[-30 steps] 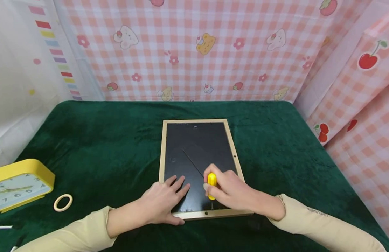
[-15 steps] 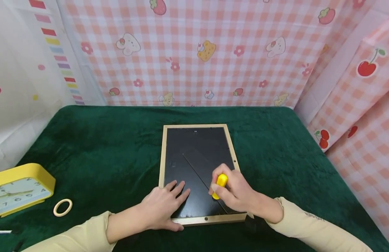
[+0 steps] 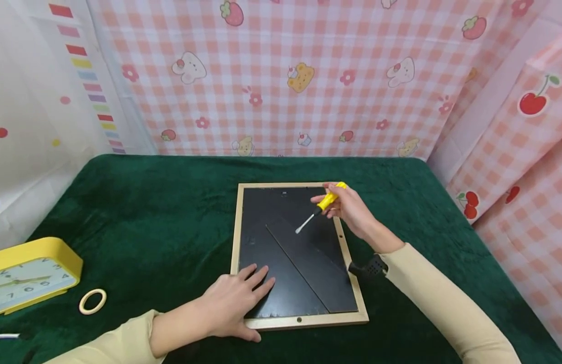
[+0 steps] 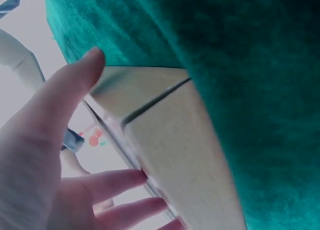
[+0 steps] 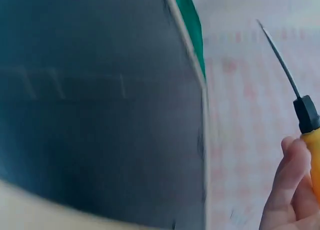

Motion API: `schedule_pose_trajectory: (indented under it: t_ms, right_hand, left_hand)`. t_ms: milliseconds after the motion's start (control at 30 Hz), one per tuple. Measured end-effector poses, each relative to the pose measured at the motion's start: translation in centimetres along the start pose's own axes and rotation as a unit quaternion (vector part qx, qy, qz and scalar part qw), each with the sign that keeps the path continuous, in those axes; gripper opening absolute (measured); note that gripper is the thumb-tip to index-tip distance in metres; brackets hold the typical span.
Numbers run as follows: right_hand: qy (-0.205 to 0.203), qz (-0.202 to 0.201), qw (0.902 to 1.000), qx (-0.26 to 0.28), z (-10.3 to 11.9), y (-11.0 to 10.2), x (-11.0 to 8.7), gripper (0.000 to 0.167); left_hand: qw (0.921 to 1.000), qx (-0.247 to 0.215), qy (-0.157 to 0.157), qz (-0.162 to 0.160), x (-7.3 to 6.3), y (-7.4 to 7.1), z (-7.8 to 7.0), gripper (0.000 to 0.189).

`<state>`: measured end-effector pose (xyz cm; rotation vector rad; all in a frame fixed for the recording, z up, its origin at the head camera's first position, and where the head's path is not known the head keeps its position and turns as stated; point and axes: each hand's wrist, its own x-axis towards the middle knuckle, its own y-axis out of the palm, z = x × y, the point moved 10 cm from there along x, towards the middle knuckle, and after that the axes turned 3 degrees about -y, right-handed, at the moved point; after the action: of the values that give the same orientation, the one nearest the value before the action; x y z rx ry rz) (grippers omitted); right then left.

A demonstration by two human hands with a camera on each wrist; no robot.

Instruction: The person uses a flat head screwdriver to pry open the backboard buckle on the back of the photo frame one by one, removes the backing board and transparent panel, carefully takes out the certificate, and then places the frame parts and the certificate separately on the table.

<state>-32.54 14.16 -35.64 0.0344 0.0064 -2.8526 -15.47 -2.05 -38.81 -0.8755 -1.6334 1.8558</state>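
A picture frame (image 3: pixel 306 320) with a pale wooden border lies with its black backing board (image 3: pixel 258 298) up. On the board, a slanted stand leg (image 3: pixel 314 263) lies flat. My left hand (image 3: pixel 228 303) rests on the frame's near left corner, fingers spread on the board and thumb at the front edge; the left wrist view shows the same corner (image 4: pixel 175 140) close up. Over the far right part of the board, my right hand (image 3: pixel 353 210) holds a screwdriver (image 3: pixel 328 200) by its yellow handle. Its metal shaft (image 5: pixel 282 62) points down and leftward in the head view, apart from the board.
At the left stands a yellow clock (image 3: pixel 57 255), with a pale ring (image 3: pixel 92 302) beside it. A white cable end (image 3: pixel 5 335) lies near the left edge. Dark green cloth (image 3: pixel 162 217) covers the table, and a pink checked curtain (image 3: pixel 271 101) hangs behind.
My right hand has lifted from the near right corner and moved toward the far side, tilting the screwdriver so its shaft shows. The left hand stays on the frame.
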Motion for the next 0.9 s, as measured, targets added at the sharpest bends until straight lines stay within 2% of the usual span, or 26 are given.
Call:
schedule_pose_trajectory:
  t_ms: [67, 167, 400, 533, 700, 900]
  right_hand:
    - [0.025, -0.020, 0.9994, 0.011, -0.9, -1.6, 1.5, 0.039]
    - [0.048, -0.039, 0.9978, 0.022, -2.0, -3.3, 3.3, 0.041]
    - [0.090, -0.089, 0.9907, 0.050, -3.6, -5.7, 5.6, 0.047]
    - [0.113, -0.091, 0.9879, 0.053, -4.5, -5.9, 6.6, 0.048]
    - [0.140, -0.077, 0.9862, 0.044, -5.5, -5.6, 7.3, 0.047]
    - [0.150, -0.061, 0.9866, 0.020, -6.0, -5.6, 7.5, 0.046]
  left_hand:
    - [1.0000, -0.001, 0.004, -0.006, -0.2, -0.1, 0.0, 0.087]
    - [0.9999, 0.002, -0.007, -0.009, -0.7, -0.1, 0.2, 0.086]
    - [0.9962, -0.040, -0.077, -0.010, -1.8, 0.0, 1.9, 0.090]
    - [0.9917, -0.068, -0.108, -0.013, -2.2, 0.2, 2.7, 0.090]
    - [0.9875, -0.114, -0.109, 0.002, -2.4, 0.7, 2.8, 0.087]
    - [0.9850, -0.143, -0.096, 0.006, -2.5, 0.8, 3.0, 0.088]
